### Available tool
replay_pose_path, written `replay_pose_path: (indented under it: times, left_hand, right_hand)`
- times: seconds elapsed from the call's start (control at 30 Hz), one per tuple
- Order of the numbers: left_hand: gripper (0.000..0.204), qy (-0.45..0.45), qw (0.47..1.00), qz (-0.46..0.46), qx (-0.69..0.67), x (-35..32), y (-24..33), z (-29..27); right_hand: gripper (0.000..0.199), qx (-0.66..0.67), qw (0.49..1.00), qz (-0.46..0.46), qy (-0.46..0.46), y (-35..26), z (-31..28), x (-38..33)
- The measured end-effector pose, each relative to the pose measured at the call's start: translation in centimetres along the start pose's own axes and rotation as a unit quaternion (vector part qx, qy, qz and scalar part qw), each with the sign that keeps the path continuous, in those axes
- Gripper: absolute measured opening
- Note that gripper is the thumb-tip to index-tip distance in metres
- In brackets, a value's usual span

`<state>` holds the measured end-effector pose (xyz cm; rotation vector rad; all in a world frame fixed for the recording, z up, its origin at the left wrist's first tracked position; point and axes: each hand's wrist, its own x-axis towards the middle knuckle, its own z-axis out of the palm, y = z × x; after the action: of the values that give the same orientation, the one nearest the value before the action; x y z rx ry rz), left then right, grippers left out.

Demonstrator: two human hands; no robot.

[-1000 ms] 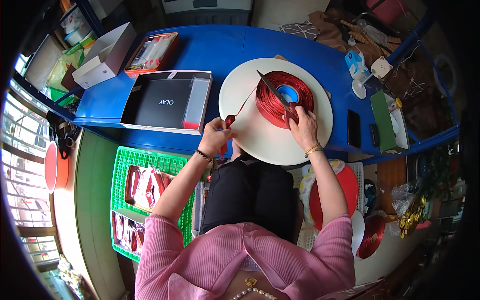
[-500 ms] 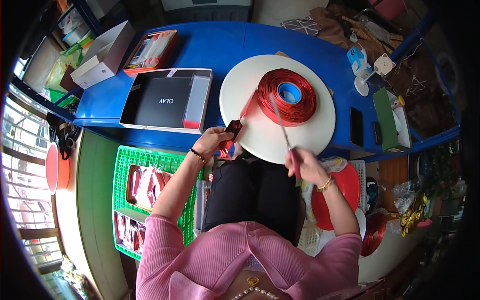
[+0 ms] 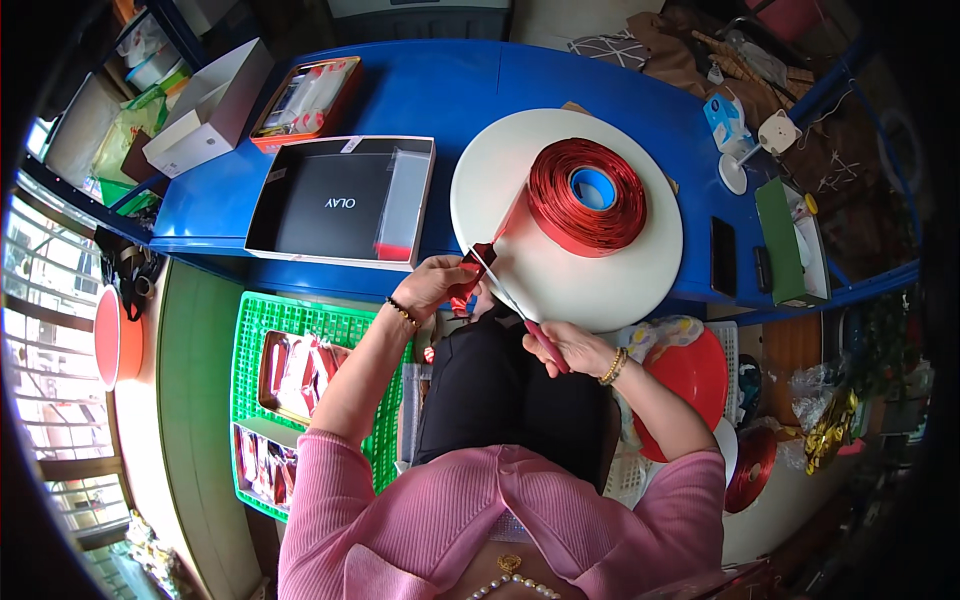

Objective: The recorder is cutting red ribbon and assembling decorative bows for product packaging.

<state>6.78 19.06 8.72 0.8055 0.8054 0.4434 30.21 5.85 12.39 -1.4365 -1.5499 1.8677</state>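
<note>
Ribbon (image 3: 480, 262) sits pinched in the left hand (image 3: 432, 285), while the right hand (image 3: 562, 345) grips scissors (image 3: 512, 300) touching it.

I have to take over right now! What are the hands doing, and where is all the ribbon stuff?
Left hand: pinching the loose end of the red ribbon at the table's near edge.
Right hand: gripping scissors, blades up at the ribbon end.
Ribbon roll: lying on the white round board on the blue table, a strip trailing to the left hand.
Done: strip pulled out to the hands.
Left: whether the cut is made cannot be told.
</note>
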Motion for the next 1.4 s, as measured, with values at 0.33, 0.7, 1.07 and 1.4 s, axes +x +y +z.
replay_pose_path:
  times: [0.33, 0.7, 1.07, 1.4]
  left_hand:
    - [0.01, -0.004, 1.0, 0.011, 0.01, -0.6, 0.5, -0.2]
    - [0.008, 0.274, 0.669, 0.453, 0.522, -5.2, 0.5, 3.9]
    - [0.015, 0.184, 0.905, 0.366, 0.115, -10.6, 5.4, 8.2]
    - [0.012, 0.15, 0.926, 0.342, -0.052, -13.6, 7.0, 8.0]
  right_hand:
    - [0.035, -0.027, 0.997, 0.034, 0.069, -2.1, 0.3, -0.1]
    - [0.027, -0.323, 0.789, -0.064, 0.519, -2.7, -9.7, 0.1]
    - [0.067, -0.169, 0.828, -0.358, 0.398, -5.3, 1.6, 2.3]
    - [0.017, -0.087, 0.827, -0.461, 0.31, -8.3, 8.9, 3.2]
